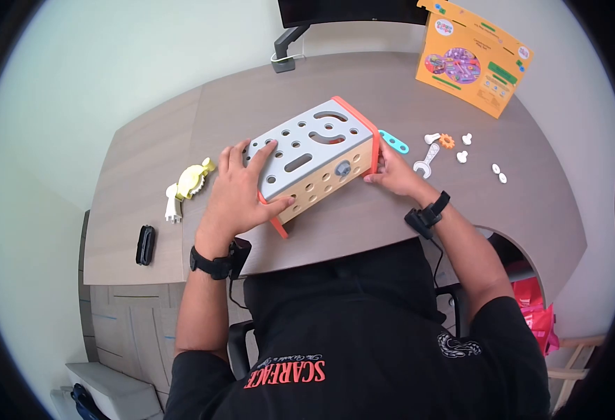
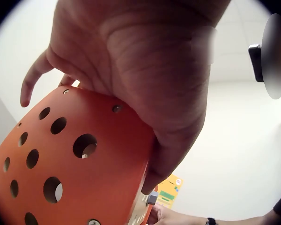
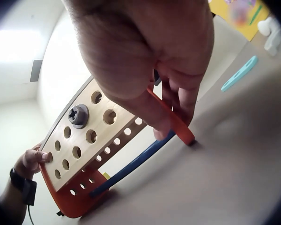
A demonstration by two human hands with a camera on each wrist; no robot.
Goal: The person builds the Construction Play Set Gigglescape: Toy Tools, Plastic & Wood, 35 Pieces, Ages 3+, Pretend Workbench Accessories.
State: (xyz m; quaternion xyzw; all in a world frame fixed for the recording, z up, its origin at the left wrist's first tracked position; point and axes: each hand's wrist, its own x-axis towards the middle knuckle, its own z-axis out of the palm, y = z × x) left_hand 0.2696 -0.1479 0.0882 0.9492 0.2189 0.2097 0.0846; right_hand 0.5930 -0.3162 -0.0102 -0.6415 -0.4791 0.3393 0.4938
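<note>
A toy workbench (image 1: pixel 305 151) with a grey holed top, pale wooden sides and orange end panels stands angled on the table. My left hand (image 1: pixel 234 185) grips its left end, fingers spread over the top and thumb on the wooden side. In the left wrist view, the palm rests against the upper edge of the orange end panel (image 2: pixel 114 171). At the other end, my right hand (image 1: pixel 398 175) pinches the right end panel (image 3: pixel 180 129) low down, thumb on the near face. A grey cross-slotted bolt (image 3: pixel 78 116) sits in the wooden side. Underneath runs a dark blue bar (image 3: pixel 136 161).
Right of the workbench lie a turquoise holed strip (image 1: pixel 393 142), a white wrench (image 1: pixel 428 161), an orange gear (image 1: pixel 447 141) and several small white pieces. A yellow box (image 1: pixel 472 59) stands behind. Leftward are a pale yellow toy tool (image 1: pixel 192 180) and a black case (image 1: pixel 146 245).
</note>
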